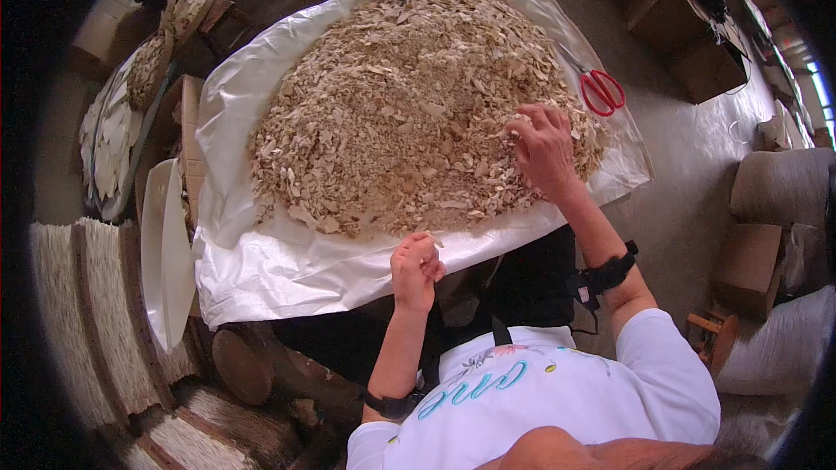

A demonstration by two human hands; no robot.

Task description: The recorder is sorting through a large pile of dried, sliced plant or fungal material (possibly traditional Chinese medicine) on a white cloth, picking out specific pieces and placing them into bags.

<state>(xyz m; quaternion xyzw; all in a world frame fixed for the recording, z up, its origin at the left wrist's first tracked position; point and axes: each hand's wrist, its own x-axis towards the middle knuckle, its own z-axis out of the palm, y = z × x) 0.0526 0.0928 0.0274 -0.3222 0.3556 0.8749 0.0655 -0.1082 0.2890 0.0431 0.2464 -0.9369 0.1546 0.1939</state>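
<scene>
A broad heap of pale, dried flakes and chips (392, 111) lies on a white woven plastic sheet (261, 281). At the near edge of the heap, my left hand (415, 267) is closed on a small pale flake (434, 241), pinched between its fingertips. My right hand (545, 147) rests palm down on the right part of the heap with its fingers bent into the flakes; whether it grips any is hidden. Scissors with red handles (602, 93) lie on the right of the sheet, beyond my right hand, with their blades pointing toward the heap.
To the left stand a cardboard box (192, 137), a white plastic tray or lid (168, 254) and a container of large pale pieces (111, 137). Stacks of pale layered material (98, 313) fill the lower left. Cardboard boxes (748, 261) and a small wooden stool (715, 333) stand at the right.
</scene>
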